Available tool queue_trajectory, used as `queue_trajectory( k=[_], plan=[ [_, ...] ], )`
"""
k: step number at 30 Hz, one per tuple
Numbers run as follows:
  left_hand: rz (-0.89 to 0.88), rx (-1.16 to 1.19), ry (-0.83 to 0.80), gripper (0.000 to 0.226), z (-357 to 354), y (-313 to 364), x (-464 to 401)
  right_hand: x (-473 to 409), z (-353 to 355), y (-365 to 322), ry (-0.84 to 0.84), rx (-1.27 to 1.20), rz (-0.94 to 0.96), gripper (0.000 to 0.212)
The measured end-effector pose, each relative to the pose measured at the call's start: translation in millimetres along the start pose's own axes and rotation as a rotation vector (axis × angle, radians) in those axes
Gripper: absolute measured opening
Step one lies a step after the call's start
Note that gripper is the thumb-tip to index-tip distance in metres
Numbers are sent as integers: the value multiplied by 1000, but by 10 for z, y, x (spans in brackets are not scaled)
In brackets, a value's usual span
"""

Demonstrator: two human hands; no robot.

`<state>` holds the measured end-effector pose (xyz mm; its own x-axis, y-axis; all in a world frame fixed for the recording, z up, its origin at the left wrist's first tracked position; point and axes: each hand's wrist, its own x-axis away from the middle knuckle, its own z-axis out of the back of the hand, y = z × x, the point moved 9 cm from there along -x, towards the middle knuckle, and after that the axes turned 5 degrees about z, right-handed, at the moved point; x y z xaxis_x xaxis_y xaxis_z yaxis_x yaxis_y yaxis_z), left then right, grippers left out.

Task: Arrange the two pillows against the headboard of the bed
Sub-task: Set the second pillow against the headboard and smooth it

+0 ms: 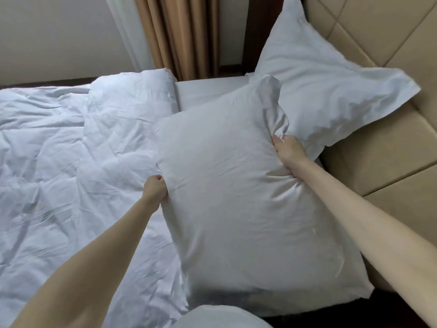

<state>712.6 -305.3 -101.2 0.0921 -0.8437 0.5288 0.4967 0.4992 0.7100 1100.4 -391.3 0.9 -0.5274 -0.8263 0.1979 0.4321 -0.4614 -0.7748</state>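
I hold a large white pillow above the bed, tilted, its lower edge near me. My left hand grips its left edge in a fist. My right hand clutches bunched fabric on its right edge near the top corner. A second white pillow leans upright against the tan padded headboard at the right, partly behind the held one. The held pillow is apart from the headboard, just left of it.
A rumpled white duvet covers the left of the bed, folded back near the top. A strip of white sheet shows beyond it. Tan curtains and a pale wall stand behind the bed.
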Motion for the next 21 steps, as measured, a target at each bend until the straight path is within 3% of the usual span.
queue_trajectory(
  k=[5,10,15,21],
  plan=[
    [-52,43,-185,28,-417,451,132,141,736,-497,108,-124,100,37],
    [-270,118,-194,30,-421,1188,355,261,1110,-679,252,-289,166,34],
    [-408,89,-202,33,-336,1709,535,367,1435,-581,377,-150,192,26],
    [-427,23,-234,32,-627,1662,691,572,2051,-156,545,-48,179,26]
  ],
)
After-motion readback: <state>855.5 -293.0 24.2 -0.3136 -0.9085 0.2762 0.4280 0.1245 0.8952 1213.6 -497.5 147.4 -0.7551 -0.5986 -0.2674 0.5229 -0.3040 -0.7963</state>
